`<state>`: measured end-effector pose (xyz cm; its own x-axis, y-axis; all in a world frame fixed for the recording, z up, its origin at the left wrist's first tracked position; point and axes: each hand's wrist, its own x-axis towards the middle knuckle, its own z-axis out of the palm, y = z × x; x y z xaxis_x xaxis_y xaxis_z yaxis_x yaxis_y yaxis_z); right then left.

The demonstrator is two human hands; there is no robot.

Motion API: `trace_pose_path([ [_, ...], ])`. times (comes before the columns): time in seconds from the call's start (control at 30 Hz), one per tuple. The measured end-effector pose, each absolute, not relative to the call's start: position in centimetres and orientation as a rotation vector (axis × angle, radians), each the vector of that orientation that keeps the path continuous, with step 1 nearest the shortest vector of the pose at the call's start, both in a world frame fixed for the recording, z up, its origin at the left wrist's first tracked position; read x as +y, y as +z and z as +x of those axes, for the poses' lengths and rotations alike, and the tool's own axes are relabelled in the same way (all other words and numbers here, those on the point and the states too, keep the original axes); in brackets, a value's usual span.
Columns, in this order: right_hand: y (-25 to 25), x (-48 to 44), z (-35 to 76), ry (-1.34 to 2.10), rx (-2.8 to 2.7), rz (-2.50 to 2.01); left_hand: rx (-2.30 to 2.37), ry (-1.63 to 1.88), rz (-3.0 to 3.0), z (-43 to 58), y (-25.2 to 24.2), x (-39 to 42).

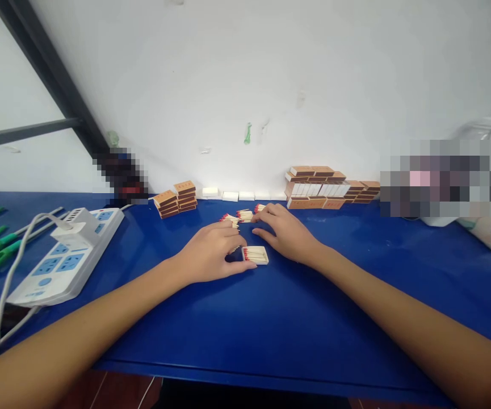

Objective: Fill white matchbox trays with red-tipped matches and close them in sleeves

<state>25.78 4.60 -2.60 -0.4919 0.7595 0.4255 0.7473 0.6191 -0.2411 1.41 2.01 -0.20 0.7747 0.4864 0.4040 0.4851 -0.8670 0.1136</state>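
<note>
Left: a stack of matchboxes [176,200]. Centre: the left hand [211,250], half curled, holds the left end of a tray [262,263] already lined with matches [254,254]; loose matches [244,215] lie outside, unboxed. Right: the right hand [288,230], loosely bent, fingertips at these, its grip indistinct; a larger pile of boxes [315,203].

Red-tipped cream matches [254,255] show in a white tray [266,261] before us on a blue desk [271,324]; we see tan, brown and white matchboxes [322,190] along its back edge, and a white, blue-panelled power strip [70,270] toward its left.
</note>
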Motion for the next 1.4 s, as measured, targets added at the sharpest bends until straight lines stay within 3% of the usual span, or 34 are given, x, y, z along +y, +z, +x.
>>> trace_pose_path([
  [1.4,-2.7,5.1,27.1,0.131,-2.379,-1.327,0.769,0.746,2.993,1.2,-0.2,2.1],
])
